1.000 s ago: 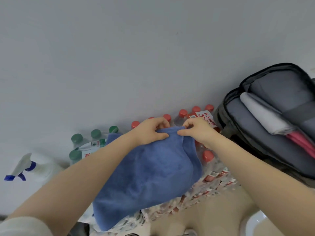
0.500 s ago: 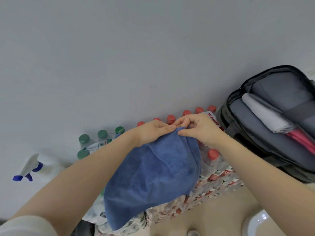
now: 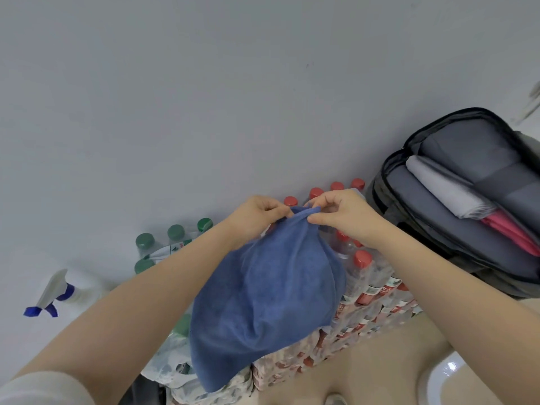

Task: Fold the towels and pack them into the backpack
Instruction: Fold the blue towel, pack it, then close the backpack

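Head view. Soft blue terry-cloth towel [image 3: 268, 290] is held up in the air, hanging from its top edge, which is bunched between both hands. Left hand [image 3: 257, 213] pinches that edge with thumb against fingers; right hand [image 3: 342, 214] does the same just beside it, so the two pinch points nearly touch. Both grips are closed on the cloth.

Why held so — probably the corners have been brought together at the top so the cloth hangs doubled, letting its own weight pull the layers flat. The lower part sags in a rounded pouch, not a crisp rectangle, so I judge the fold is only partly made.

Below the towel: shrink-wrapped packs of clear plastic bottles with red caps [image 3: 362, 258], and to the left, bottles with green caps [image 3: 144, 240]. No flat surface shows directly under the hands, which may explain folding in mid-air.

Open dark grey fabric backpack [image 3: 388, 185] stands to the right, near the right hand, unzipped with the main compartment facing up. Already inside: a folded pale grey towel [image 3: 444, 190] and a folded pink towel [image 3: 508, 229] — packed side by side, leaving room alongside.

White spray bottle with blue trigger [image 3: 58, 293] sits far left, well apart and not involved.

Judgement: blue towel needs further folding before going into the backpack.
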Tool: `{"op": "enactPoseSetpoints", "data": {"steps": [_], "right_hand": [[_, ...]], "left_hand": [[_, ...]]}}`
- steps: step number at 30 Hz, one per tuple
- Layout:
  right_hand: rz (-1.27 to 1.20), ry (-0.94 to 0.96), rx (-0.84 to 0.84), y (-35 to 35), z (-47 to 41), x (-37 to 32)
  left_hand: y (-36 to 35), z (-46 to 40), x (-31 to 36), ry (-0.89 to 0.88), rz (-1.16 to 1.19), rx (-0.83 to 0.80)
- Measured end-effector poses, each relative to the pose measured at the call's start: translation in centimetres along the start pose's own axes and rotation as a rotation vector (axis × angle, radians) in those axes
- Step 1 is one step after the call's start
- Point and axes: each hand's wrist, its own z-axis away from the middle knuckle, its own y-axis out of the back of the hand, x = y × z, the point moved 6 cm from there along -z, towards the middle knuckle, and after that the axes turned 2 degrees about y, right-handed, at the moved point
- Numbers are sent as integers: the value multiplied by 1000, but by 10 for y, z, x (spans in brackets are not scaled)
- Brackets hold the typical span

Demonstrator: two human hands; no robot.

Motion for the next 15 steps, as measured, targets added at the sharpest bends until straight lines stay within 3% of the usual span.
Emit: {"op": "enactPoseSetpoints", "data": {"steps": [2, 6, 11, 15], "right_hand": [[-3, -23, -48, -1, 1, 1], [17, -17, -73, -4, -3, -1], [-58, -14, 9, -3, -10, -2], [-188, -46, 61, -4, -12, -3]], "left_hand": [[5, 1, 2, -48, 29, 66], [0, 4, 5, -128, 43, 38], [-4, 10, 10, -206, 49, 18], [-2, 17, 3, -160, 35, -85]]}}
